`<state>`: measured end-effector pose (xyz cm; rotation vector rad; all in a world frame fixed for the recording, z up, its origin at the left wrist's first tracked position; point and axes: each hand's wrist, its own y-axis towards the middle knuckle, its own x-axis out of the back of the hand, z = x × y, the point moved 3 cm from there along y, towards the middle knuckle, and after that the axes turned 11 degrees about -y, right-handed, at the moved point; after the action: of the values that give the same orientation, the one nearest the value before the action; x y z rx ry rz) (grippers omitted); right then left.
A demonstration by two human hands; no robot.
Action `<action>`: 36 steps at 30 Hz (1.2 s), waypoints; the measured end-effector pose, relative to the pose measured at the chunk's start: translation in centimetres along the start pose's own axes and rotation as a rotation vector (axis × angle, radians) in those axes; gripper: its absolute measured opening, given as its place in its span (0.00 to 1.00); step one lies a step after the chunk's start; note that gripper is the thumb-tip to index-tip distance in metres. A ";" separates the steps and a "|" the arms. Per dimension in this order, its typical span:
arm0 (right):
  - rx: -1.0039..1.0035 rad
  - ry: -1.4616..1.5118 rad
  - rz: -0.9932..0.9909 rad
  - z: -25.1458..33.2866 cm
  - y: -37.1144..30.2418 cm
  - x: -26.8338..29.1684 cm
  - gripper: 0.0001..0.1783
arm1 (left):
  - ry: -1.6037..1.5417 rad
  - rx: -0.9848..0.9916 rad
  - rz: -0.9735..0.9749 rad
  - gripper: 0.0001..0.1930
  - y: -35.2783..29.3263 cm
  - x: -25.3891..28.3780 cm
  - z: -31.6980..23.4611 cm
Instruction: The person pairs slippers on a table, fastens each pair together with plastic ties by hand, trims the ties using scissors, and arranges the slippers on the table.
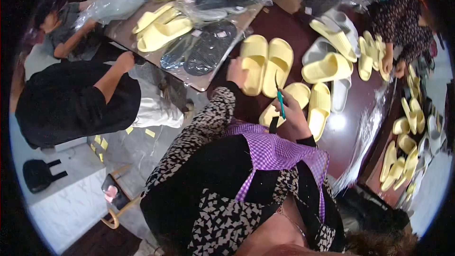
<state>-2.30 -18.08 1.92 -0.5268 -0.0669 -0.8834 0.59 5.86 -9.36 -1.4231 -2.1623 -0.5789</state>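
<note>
A pair of pale yellow slide slippers lies side by side on the dark red table (246, 106) in front of me. My left hand (235, 72) is at the outer edge of the left slipper (253, 64), its fingers curled against the side. Just beyond it is the right slipper (277, 61). My right hand (295, 112) is closed round a slim teal-handled tool (281, 103) with a thin, dark, curved tip pointing up at the right slipper. Under and beside that hand are another yellow slipper (298, 94) and a ribbed yellow slipper (319, 109).
Yellow and grey slippers (327, 68) pile up on the right. Dark slippers in clear bags (208, 50) cover the adjoining table at the left. A person in black (80, 99) stands at left, another in a patterned top (403, 21) at far right. More slippers (400, 161) line the right side.
</note>
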 end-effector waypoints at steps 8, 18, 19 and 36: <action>0.011 0.106 -0.053 0.3 6.4 -0.9 0.30 | -0.082 -0.038 0.364 0.27 -0.2 -3.2 -1.4; 0.230 -0.276 -0.158 1.8 9.3 -6.3 0.24 | -1.569 0.608 0.711 0.20 -4.5 1.5 -4.0; 0.183 -0.323 -0.128 2.0 9.7 -7.0 0.24 | -1.513 0.645 0.647 0.20 -4.6 1.7 -3.5; 0.037 -0.261 -0.346 -7.2 -3.9 -2.9 0.14 | 0.949 -0.212 0.146 0.19 2.7 1.4 6.3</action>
<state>-8.24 -21.35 -3.47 -0.6034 -0.4217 -1.1434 1.56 11.54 -13.31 -1.0534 -1.2594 -1.1604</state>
